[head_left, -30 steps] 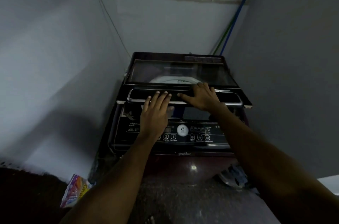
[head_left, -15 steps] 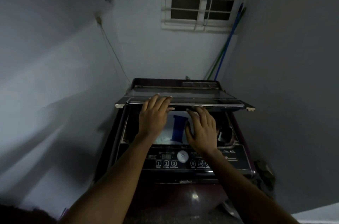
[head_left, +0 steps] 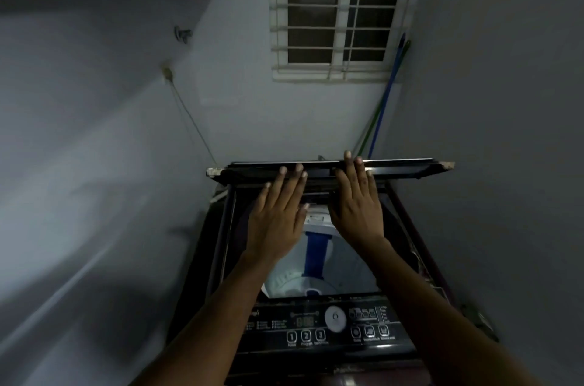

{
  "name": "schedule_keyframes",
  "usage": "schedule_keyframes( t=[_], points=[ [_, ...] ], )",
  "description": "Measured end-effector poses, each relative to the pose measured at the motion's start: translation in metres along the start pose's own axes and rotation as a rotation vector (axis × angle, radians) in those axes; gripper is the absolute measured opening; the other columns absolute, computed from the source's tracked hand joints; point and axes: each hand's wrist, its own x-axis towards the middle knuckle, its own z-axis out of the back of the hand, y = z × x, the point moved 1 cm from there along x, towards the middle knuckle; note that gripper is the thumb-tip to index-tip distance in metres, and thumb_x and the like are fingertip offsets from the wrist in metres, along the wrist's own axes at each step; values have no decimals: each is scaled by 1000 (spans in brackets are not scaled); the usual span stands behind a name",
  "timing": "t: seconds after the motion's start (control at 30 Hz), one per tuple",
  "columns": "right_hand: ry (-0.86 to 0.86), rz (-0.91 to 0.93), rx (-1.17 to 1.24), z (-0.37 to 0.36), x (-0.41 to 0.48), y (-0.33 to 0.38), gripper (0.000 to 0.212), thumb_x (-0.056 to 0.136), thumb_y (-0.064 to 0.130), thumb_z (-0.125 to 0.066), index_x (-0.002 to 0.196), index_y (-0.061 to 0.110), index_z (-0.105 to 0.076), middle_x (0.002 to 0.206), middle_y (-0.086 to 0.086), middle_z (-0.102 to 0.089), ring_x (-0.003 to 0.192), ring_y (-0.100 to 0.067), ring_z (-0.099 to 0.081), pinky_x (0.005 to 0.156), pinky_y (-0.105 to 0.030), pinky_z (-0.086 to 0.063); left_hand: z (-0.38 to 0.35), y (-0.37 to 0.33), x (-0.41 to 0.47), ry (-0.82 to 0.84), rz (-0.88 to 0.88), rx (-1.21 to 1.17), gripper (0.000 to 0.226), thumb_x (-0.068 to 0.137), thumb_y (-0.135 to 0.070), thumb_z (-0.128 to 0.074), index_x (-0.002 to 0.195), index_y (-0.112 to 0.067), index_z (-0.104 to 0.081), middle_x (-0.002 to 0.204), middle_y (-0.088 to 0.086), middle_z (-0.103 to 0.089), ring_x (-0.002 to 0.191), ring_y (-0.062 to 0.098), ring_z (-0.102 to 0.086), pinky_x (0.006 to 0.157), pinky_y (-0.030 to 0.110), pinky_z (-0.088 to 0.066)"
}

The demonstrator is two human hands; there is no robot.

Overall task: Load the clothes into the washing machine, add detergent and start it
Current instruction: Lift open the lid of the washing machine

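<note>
Left hand (head_left: 278, 215) and right hand (head_left: 357, 205) press flat, fingers straight, on the washing machine's (head_left: 271, 327) raised lid (head_left: 410, 169); loading, detergent and start remain

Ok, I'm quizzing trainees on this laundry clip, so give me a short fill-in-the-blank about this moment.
The left hand and right hand lie flat against the washing machine's raised ____.
The strip inside the white drum is ____.
The wall behind holds a barred ____.
Missing: lid; blue; window.
</note>
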Motion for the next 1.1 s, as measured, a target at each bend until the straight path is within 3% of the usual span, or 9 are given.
schedule_keyframes(
  t=[0.2, 0.37, 0.57, 0.73, 1.0, 1.1],
  points=[
    [-3, 44, -90, -17, 47, -19, 87, 81, 16, -59, 154, 19, -11, 162, -6, 3, 150, -25, 0, 121, -40, -2, -20, 17, 53, 9, 26, 20, 70, 96, -32, -38, 157, -16, -6, 165, 0, 0, 152, 22, -3, 118, 40, -14],
    [-51, 29, -71, -38, 88, -26, 96, 77, 16, -63, 154, 17, -5, 162, -6, 3, 150, -25, 1, 121, -38, 4, -36, 27, 92, 25, 69, 21, 81, 85, -24, -41, 157, -15, -4, 165, 0, 2, 152, 23, 0, 115, 41, -25],
    [-17, 47, 30, -55, 139, -34, 97, 79, 21, -61, 154, 14, -1, 162, -4, 4, 150, -24, 3, 120, -41, -11, -43, 40, 142, 82, 125, -13, 99, 75, -18, -61, 157, -16, -5, 165, -1, 0, 151, 21, -1, 111, 39, -30],
    [45, 61, 73, -67, 174, -44, 88, 79, 20, -56, 153, 9, -8, 161, -10, -13, 149, -25, -4, 119, -43, -20, -51, 52, 183, 108, 161, -28, 93, 74, -6, -60, 155, -17, -17, 163, 0, -17, 151, 20, -9, 110, 38, -32],
    [156, 55, 41, -100, 227, -58, 87, 85, 29, -59, 153, 11, -7, 160, -10, -15, 149, -25, -6, 118, -38, -8, -84, 76, 236, 251, 189, -25, 98, 75, -8, -64, 155, -17, -10, 162, 1, -13, 151, 23, -4, 114, 45, -28],
    [172, 66, 64, -113, 241, -64, 88, 85, 31, -60, 153, 11, -7, 160, -10, -15, 149, -25, -5, 119, -40, -10, -100, 84, 250, 283, 188, -30, 96, 77, -14, -66, 155, -15, -10, 162, 3, -13, 150, 24, -4, 112, 47, -29]
  ],
)
